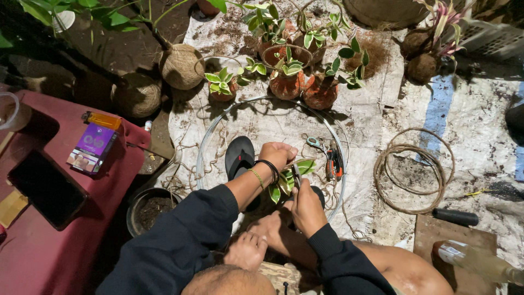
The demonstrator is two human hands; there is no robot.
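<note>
Your left hand is curled into a fist, wrapped around the base of a small leafy plant, with a black band and a gold chain on that wrist. Your right hand comes up from below, fingers closed on a slim dark tool that pokes up into the leaves; what kind of tool it is, I cannot tell. The plant sits right between your two hands, above your bare feet, green and pale leaves spilling out to either side.

Just beyond your left fist lies a black flip-flop. To the right of the plant, pliers with orange grips rest on the white sacking, close beside small blue-handled scissors. A big loop of silver wire rings the whole spot where you're working.

Further right, a coil of brown twine lies on the sacking, well apart from your hands. Up top, a cluster of terracotta pots holds more leafy plants, and a round coir ball sits to their left. Down by your left elbow, a black pot of soil. Off to the left, a red cloth carries a dark phone, a purple box and an orange lighter.
</note>
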